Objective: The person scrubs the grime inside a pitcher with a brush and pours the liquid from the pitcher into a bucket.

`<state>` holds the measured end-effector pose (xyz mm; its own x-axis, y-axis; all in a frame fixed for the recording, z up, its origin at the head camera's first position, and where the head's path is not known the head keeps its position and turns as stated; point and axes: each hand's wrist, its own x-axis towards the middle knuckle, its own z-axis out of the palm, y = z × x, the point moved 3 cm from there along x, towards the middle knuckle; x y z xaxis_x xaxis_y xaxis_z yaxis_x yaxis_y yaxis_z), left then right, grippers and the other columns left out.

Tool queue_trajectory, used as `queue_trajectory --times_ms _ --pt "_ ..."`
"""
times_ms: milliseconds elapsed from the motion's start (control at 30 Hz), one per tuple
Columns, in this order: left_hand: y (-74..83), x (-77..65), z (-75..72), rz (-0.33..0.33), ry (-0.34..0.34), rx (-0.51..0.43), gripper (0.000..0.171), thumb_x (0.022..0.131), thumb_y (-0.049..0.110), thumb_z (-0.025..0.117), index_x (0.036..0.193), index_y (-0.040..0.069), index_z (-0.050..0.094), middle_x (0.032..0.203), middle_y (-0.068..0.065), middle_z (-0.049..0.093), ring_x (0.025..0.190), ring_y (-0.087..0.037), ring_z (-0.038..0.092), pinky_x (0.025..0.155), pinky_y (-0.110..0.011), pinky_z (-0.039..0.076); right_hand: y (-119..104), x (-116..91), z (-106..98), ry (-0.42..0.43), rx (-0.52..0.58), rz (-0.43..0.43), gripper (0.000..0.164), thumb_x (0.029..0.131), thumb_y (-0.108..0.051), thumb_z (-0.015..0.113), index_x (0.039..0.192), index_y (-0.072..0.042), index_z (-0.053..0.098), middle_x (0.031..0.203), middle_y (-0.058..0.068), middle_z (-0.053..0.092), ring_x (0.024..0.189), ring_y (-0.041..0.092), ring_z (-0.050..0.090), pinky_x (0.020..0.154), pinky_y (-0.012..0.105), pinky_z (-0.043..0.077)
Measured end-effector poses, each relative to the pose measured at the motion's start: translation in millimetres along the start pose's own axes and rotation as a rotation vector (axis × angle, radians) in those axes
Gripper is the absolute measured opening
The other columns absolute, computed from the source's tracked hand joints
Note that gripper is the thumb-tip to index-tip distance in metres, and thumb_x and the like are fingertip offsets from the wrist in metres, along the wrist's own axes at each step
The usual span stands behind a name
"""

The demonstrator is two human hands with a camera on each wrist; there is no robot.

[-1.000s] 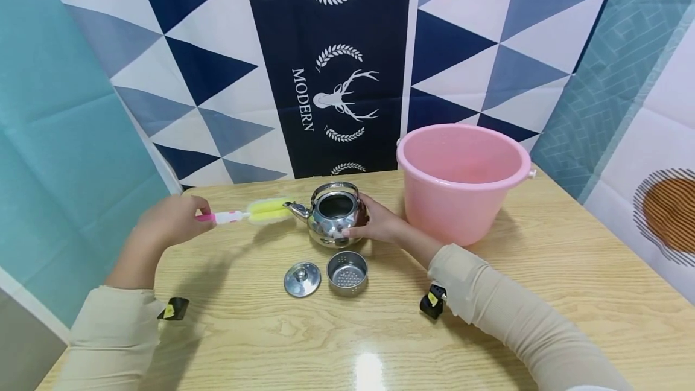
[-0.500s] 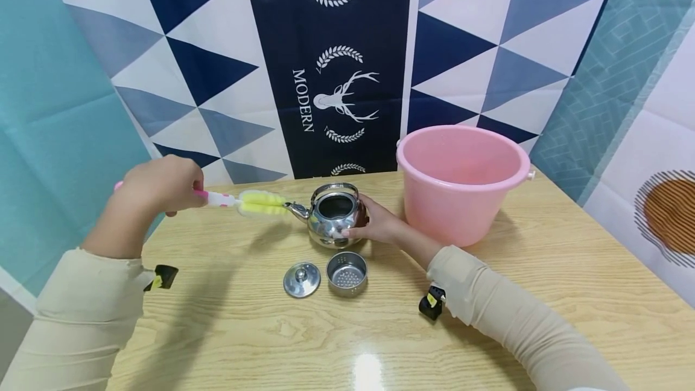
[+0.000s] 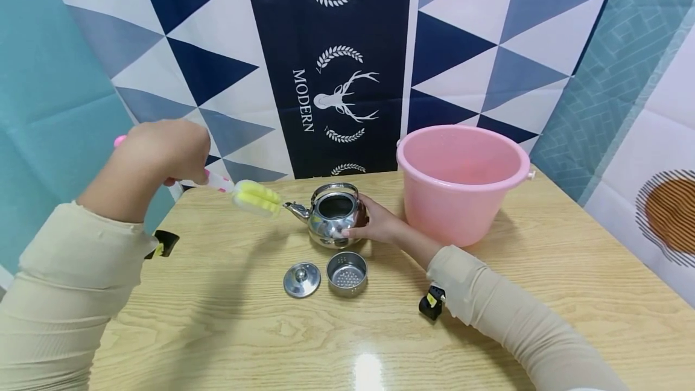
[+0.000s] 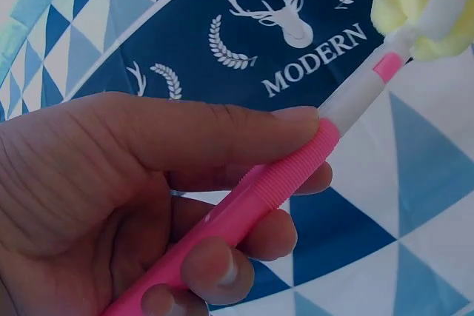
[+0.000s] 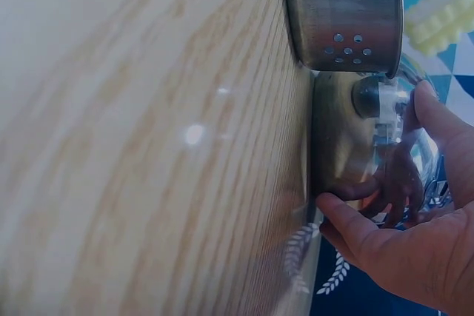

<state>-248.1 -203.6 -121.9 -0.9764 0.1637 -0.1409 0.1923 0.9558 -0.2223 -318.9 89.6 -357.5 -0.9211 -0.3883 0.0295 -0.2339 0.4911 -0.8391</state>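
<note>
My left hand (image 3: 168, 149) is raised over the table at the left, fingers and thumb curled round the pink-and-white handle (image 4: 289, 175) of a sponge bottle brush (image 3: 255, 198). Its yellow and white sponge head slants down to the right, the end close by the spout of a shiny steel teapot (image 3: 326, 233). The teapot stands lidless on the table, its mouth uncovered and its handle upright. Round its right side my right hand (image 3: 380, 222) grips the body, thumb in front; the other fingers are partly hidden behind it in the head view.
In front of the teapot lie its steel lid (image 3: 301, 281), knob up, and a perforated strainer cup (image 3: 347, 279). A pink bucket (image 3: 456, 210) stands to the right, just behind my right forearm. Patterned cloth (image 3: 461, 47) hangs behind the wooden table (image 3: 271, 343).
My left hand has risen and moved slightly left, tilting the brush from nearly level to slanting downward. The brush head has drawn a little left. My right hand and the teapot stay put.
</note>
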Motion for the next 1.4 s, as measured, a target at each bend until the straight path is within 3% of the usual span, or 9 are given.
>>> queue_trajectory --times_ms 133,400,633,800,967,1100,1233,1400 --pt "7.2 1.6 -13.3 0.014 -0.005 0.04 0.026 0.083 0.02 0.072 0.062 0.009 0.061 0.054 -0.004 0.051 0.05 -0.019 0.051 0.056 -0.038 0.038 0 0 0 0.003 0.007 0.003 0.095 0.08 -0.023 0.083 0.153 -0.008 0.025 0.149 0.019 0.038 0.137 0.034 0.035 0.111 0.048 0.029" --pt "25.5 7.0 -32.8 0.01 -0.011 0.057 0.018 0.082 0.021 0.075 0.073 0.007 0.069 0.059 -0.007 0.057 0.053 -0.021 0.056 0.056 -0.036 0.042 -1 0 0 -0.004 0.02 0.005 0.094 0.08 -0.023 0.083 0.153 -0.008 0.025 0.149 0.02 0.038 0.137 0.034 0.035 0.111 0.048 0.029" --pt "44.9 12.5 -47.9 0.048 -0.049 0.068 0.014 0.08 0.018 0.077 0.081 0.006 0.071 0.064 -0.008 0.06 0.054 -0.021 0.057 0.056 -0.031 0.045 -1 0 0 -0.003 0.011 0.013 0.097 0.079 -0.024 0.083 0.154 -0.009 0.023 0.151 0.02 0.035 0.139 0.035 0.032 0.112 0.05 0.027" --pt "57.2 22.0 -61.3 0.022 -0.098 0.053 0.017 0.08 0.021 0.077 0.083 0.006 0.073 0.067 -0.008 0.062 0.057 -0.021 0.058 0.061 -0.034 0.045 -2 0 0 0.003 0.013 0.005 0.096 0.08 -0.022 0.083 0.154 -0.008 0.023 0.152 0.02 0.034 0.14 0.036 0.03 0.112 0.05 0.025" --pt "71.1 35.2 -72.5 -0.029 -0.161 0.044 0.025 0.079 0.02 0.077 0.097 0.005 0.071 0.072 -0.008 0.06 0.057 -0.019 0.056 0.062 -0.033 0.046 -2 -1 -1 0.002 0.017 0.002 0.096 0.079 -0.023 0.083 0.154 -0.009 0.024 0.152 0.02 0.034 0.141 0.036 0.028 0.113 0.051 0.023" --pt "85.0 45.1 -78.2 -0.051 -0.21 0.065 0.035 0.079 0.021 0.077 0.109 0.007 0.066 0.088 -0.01 0.061 0.062 -0.018 0.058 0.066 -0.031 0.048 -2 -2 0 0.001 0.017 0.012 0.096 0.079 -0.025 0.083 0.154 -0.01 0.024 0.153 0.019 0.033 0.142 0.036 0.026 0.113 0.052 0.021" --pt "98.4 53.3 -79.9 -0.039 -0.255 0.064 0.035 0.082 0.021 0.075 0.114 0.009 0.064 0.106 -0.012 0.061 0.077 -0.02 0.062 0.073 -0.032 0.049 -1 -2 0 0.0 0.013 0.024 0.098 0.079 -0.025 0.083 0.154 -0.01 0.023 0.153 0.019 0.032 0.142 0.035 0.026 0.114 0.051 0.021" --pt "112.4 63.1 -74.7 -0.014 -0.27 0.059 0.03 0.084 0.017 0.073 0.112 0.011 0.067 0.109 -0.01 0.061 0.083 -0.021 0.064 0.075 -0.03 0.052 1 -2 0 0.003 0.005 0.035 0.099 0.079 -0.026 0.083 0.155 -0.009 0.021 0.154 0.019 0.031 0.142 0.035 0.026 0.114 0.05 0.022"
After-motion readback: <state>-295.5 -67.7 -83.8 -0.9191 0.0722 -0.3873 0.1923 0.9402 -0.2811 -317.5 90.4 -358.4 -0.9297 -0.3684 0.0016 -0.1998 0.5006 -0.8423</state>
